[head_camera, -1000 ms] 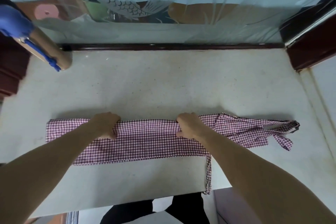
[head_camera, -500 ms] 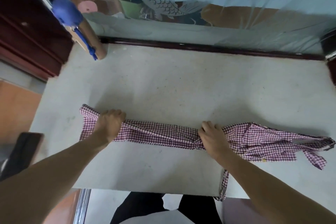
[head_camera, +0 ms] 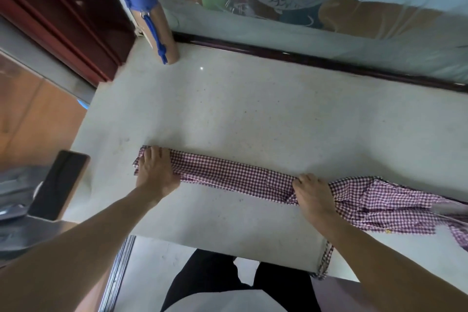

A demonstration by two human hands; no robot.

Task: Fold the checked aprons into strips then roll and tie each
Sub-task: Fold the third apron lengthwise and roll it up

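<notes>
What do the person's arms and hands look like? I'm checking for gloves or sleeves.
Both are bare: the left hand and right hand wear no gloves, rings or watch that show, and both forearms are uncovered as far as the frame reaches. No sleeve shows.

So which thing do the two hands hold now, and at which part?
The checked apron: the left hand presses flat on its left end, and the right hand grips the strip's bunched middle.

The purple-and-white checked cloth apron runs off the right edge, so its far end can't be seen. Its left tip lies under the left hand. One thin checked tie strap drops behind the pale stone table edge.
</notes>
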